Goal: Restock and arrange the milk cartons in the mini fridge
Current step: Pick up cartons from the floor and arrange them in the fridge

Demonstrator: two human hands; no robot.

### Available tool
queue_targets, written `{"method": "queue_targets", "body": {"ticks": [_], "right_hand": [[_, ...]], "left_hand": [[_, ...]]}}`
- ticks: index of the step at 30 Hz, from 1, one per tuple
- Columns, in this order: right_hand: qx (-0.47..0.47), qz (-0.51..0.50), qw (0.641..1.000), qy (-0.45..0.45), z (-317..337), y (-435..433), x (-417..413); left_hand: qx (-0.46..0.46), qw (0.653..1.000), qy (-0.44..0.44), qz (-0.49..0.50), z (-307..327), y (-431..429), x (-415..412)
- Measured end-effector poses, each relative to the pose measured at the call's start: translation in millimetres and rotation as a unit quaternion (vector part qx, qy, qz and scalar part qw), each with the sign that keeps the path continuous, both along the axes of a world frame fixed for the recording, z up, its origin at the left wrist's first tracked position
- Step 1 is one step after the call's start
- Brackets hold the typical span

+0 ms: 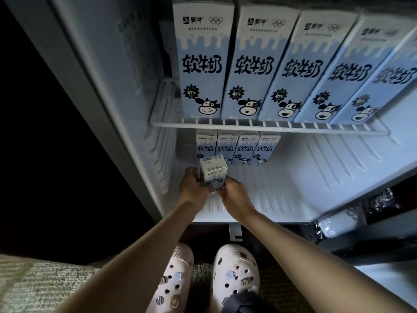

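Observation:
Both hands hold one pale-blue milk carton point(214, 175) upright on the fridge's lower floor point(282, 190), near its left front. My left hand point(191, 185) grips the carton's left side, my right hand point(234, 195) its right lower edge. Behind it, several matching cartons point(247, 150) stand in a row at the back of the lower compartment; the leftmost is partly hidden by the held carton. On the white wire shelf point(270, 128) above, several larger-looking cartons point(250, 64) stand side by side, cow faces forward.
The fridge's left inner wall point(126, 91) is close to my left hand. The open door point(372, 213) with shiny packets in its rack lies at the right. My feet in white clogs point(234, 276) stand on a carpet below the fridge.

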State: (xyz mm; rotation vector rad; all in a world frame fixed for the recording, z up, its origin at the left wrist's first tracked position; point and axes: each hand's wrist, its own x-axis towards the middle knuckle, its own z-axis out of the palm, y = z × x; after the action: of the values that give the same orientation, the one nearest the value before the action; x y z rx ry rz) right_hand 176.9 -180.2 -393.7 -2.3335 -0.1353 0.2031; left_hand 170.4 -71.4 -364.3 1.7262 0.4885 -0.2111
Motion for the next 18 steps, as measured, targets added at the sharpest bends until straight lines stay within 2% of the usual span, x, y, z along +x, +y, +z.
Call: {"method": "queue_targets", "body": {"ticks": [6,12,18], "right_hand": [[-0.022,-0.005,1.000,-0.008,-3.5,11.8,9.6],[-0.035,0.007,0.999,0.003,7.4,19.1,26.8],[-0.059,-0.009,0.997,0.054,11.5,26.5,40.3]], "left_hand": [[0.024,0.999,0.008,0.023,0.6,-4.7,13.5],[-0.013,0.999,0.015,0.040,-1.6,-4.2,38.4],[-0.069,0.997,0.003,0.041,-6.5,-1.7,53.2]]}}
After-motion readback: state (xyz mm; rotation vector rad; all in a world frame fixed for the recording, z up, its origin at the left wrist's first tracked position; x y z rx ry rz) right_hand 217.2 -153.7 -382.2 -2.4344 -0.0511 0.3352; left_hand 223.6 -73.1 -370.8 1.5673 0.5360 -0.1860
